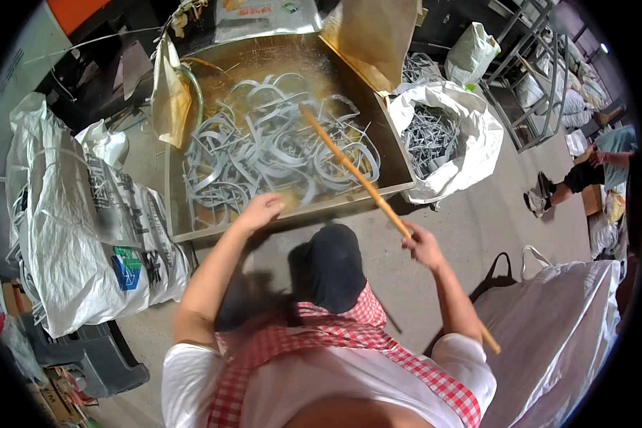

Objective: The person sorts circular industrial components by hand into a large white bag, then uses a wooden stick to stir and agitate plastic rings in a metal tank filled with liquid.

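My right hand [422,246] is shut around a long bamboo stick [364,182]. Its far end reaches over a heap of curled pale plastic strips [264,146], while the near end passes beside my right forearm. The strips lie in a large shallow metal tray [285,219] with raised walls. Over the tray's front rim, close to the nearest strips, is my left hand [262,211]. Its fingers are curled together, and whatever may be in them is hidden. The stick's tip looks a little blurred against the strips.
An open white woven sack [478,146] of short grey pieces stands right of the tray. Full white sacks [100,228] lean at the left. A large pale bag [556,335] lies near right. Another person [613,160] sits at far right, near a metal rack [528,85].
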### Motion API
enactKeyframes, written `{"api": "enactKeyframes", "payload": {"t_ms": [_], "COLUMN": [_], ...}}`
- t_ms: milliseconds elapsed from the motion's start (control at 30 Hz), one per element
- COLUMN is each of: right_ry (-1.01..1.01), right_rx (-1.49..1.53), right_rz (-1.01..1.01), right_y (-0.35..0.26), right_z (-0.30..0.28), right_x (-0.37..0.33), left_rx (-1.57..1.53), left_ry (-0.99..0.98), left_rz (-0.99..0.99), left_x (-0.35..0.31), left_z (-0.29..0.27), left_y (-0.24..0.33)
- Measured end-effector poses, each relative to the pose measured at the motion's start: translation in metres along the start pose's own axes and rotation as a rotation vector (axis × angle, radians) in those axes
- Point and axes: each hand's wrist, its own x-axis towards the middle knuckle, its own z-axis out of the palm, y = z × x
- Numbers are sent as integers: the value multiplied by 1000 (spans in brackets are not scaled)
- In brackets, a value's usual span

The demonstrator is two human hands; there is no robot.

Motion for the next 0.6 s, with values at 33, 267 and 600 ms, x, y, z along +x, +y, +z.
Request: {"api": "enactKeyframes", "payload": {"t_ms": [33,267,600], "right_ry": [51,173,171], "right_rx": [-136,-502,-743], "right_rz": [-89,-554,-507], "right_y": [-14,-127,-149], "right_z": [-2,34,134], "right_x": [13,142,285], "left_rx": [-59,50,217], "left_ry": [72,167,121], "left_rz": [35,188,255], "left_x": [-1,-14,-6], "left_z": [0,-7,2], "left_y": [-3,2,32]}}
